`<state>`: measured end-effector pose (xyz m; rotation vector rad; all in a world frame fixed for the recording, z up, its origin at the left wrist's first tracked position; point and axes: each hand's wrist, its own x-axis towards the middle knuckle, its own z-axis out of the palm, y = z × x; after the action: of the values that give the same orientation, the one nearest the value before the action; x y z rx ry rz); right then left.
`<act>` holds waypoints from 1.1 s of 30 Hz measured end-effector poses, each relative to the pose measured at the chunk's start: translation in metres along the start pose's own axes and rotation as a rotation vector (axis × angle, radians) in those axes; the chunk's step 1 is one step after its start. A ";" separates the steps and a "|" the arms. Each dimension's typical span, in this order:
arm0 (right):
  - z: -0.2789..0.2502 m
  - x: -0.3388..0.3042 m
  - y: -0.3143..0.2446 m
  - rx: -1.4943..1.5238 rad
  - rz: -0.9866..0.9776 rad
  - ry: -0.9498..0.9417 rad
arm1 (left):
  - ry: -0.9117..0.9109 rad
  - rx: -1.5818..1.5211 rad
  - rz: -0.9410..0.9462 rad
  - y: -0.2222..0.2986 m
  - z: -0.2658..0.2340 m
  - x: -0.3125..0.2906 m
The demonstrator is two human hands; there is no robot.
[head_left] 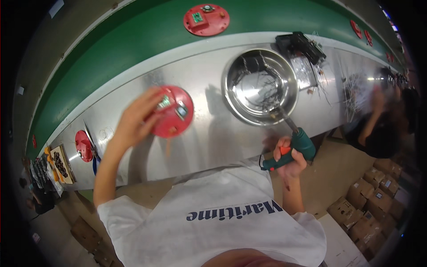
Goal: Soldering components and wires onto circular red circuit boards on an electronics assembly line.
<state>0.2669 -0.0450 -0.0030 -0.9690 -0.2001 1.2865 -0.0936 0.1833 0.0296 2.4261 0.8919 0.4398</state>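
My left hand (138, 116) has its fingers curled over the left side of a red round plastic plate (173, 127), gripping its edge above the metal bench. The plate carries a small green circuit board and a dark-and-white part. In my right hand (290, 163) is a green electric screwdriver (304, 146), my fingers wrapped round its handle near a red trigger. Its shaft points up and left, its tip over the near right rim of a shiny steel bowl (231, 91). Inside the bowl lie small dark pieces, too blurred to name.
Beyond the bench (204, 153) runs a green belt (147, 49) bearing another red plate (213, 26). Black parts (307, 46) with wires stand behind the bowl. At left lie a red plate (83, 146), scissors (90, 140) and a tray (61, 163). A co-worker (382, 129) sits at right near cardboard boxes (371, 196).
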 end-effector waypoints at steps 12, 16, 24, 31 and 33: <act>-0.036 -0.001 0.000 0.143 -0.105 -0.028 | -0.041 -0.019 0.119 0.134 0.092 0.107; -0.035 0.002 0.001 0.170 -0.106 -0.028 | -0.045 0.169 0.193 0.140 0.135 0.142; -0.032 0.002 -0.002 0.168 -0.103 -0.044 | -0.063 0.129 0.250 0.129 0.134 0.148; -0.036 0.002 -0.001 0.166 -0.097 -0.031 | -0.035 -0.226 0.014 0.133 0.117 0.138; -0.035 0.001 -0.003 0.133 -0.113 -0.039 | -0.003 -0.247 -0.015 0.133 0.114 0.135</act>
<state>0.2914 -0.0609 -0.0224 -0.8085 -0.1942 1.2005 0.1249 0.1469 0.0285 2.1931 0.8033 0.5086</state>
